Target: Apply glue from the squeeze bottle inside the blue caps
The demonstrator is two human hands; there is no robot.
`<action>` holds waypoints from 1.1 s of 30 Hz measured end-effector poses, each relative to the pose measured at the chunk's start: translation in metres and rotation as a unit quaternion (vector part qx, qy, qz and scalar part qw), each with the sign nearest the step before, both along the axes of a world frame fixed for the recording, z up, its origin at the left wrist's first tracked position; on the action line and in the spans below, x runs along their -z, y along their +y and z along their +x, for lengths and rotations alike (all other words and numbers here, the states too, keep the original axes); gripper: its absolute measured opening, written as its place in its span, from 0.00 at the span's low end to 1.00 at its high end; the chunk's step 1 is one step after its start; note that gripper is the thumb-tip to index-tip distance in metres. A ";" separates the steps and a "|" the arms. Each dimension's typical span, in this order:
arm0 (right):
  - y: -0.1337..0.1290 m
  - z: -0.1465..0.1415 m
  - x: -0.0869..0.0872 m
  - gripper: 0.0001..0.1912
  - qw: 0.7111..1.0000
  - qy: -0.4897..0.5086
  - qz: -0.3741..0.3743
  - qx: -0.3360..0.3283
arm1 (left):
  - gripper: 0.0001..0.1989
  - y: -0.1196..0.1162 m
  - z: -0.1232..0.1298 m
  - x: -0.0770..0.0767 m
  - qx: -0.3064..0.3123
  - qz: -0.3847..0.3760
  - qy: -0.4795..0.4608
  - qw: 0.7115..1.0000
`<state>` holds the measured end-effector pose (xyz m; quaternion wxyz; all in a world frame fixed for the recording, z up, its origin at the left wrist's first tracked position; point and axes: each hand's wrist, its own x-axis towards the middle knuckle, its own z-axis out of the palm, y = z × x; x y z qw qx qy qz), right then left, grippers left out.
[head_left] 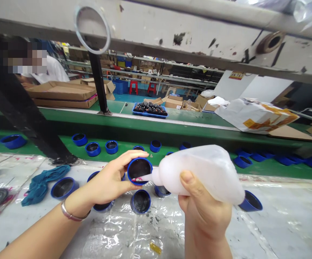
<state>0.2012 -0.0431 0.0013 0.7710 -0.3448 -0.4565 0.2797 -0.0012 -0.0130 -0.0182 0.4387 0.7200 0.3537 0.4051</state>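
Note:
My left hand (115, 178) grips a round blue cup-shaped part (140, 169) by its rim, its dark hollow turned toward me. In my right hand (206, 201) is a translucent white squeeze bottle (199, 169), tipped on its side. The bottle's narrow nozzle points left and reaches into the hollow of the held part, near its lower edge. Just below, another blue cup-shaped part (141, 201) rests on the plastic-covered table (113, 233). Others lie partly hidden behind my left hand and wrist.
Several blue parts (92, 148) stand on the green conveyor belt (123, 153) beyond the table. A teal cloth (41, 183) lies at left beside a slanted black post (23, 93). Overhead runs a white beam (156, 32). Another person (48, 68) is at far left.

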 end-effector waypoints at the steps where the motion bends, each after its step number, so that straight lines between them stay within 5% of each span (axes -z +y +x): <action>1: 0.000 0.000 0.000 0.11 1.000 0.000 -0.001 0.000 | 0.32 -0.001 0.001 0.000 0.008 -0.014 -0.005 1.000; 22: 0.010 0.001 0.009 0.13 0.999 0.032 0.020 0.001 | 0.32 -0.005 0.012 0.003 0.058 -0.123 -0.034 0.990; 33: 0.013 0.006 0.017 0.10 0.998 -0.005 0.023 0.054 | 0.34 -0.003 0.011 0.009 0.061 -0.154 -0.030 0.986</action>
